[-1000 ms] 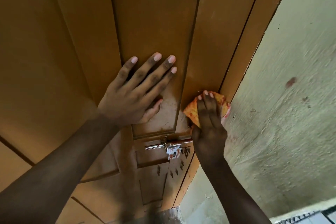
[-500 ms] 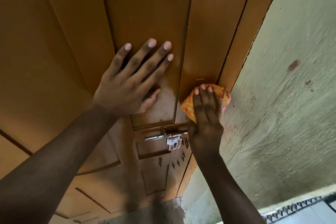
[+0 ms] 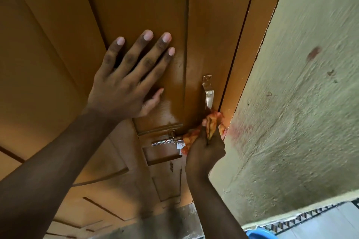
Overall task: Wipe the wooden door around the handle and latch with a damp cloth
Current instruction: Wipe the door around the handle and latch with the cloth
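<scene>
The brown wooden door (image 3: 136, 2) fills the left and middle of the head view. My left hand (image 3: 128, 81) lies flat on its raised panel, fingers spread. A metal pull handle (image 3: 208, 91) stands upright near the door's right edge. Below it a metal sliding latch (image 3: 167, 140) runs sideways. My right hand (image 3: 204, 151) grips a bunched orange cloth (image 3: 210, 126), pressed against the door just under the handle and at the latch's right end. The cloth hides the latch's end and the handle's foot.
The door frame (image 3: 250, 64) runs beside the handle. A rough pale green wall (image 3: 301, 103) with reddish smears lies to the right. At the bottom are a patterned floor border (image 3: 303, 217) and part of a blue object (image 3: 258, 234).
My right hand has slid the cloth down the door's edge from over the handle to the latch, and the handle now shows. The cloth is bunched tighter. My left hand stays flat.
</scene>
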Available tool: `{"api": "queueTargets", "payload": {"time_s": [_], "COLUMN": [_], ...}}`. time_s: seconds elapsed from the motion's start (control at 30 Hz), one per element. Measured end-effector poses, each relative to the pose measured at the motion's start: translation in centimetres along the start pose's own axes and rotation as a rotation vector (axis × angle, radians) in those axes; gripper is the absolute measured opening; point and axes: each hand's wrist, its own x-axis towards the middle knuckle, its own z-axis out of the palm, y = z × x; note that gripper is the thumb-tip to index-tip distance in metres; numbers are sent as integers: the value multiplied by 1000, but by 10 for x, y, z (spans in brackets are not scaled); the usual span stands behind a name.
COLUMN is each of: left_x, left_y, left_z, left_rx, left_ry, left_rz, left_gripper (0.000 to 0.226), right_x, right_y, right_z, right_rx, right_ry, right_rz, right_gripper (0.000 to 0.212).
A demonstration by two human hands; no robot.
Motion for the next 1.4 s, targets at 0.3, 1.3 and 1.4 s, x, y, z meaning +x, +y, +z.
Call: {"api": "queueTargets", "payload": {"time_s": [0.3, 1.3, 1.4], "left_x": [0, -2, -2], "left_y": [0, -2, -1], "left_z": [0, -1, 1], "left_rx": [-16, -50, -69], "left_ry": [7, -2, 5], "left_rz": [2, 5, 0], "left_gripper": [79, 76, 76], "right_x": [16, 16, 26], "right_y": [-29, -48, -53], "right_z": [-2, -13, -18], "right_rx": [329, 408, 433], "right_ry": [-16, -130, -90], "right_rz": [583, 725, 815], "right_gripper": [29, 23, 24]}}
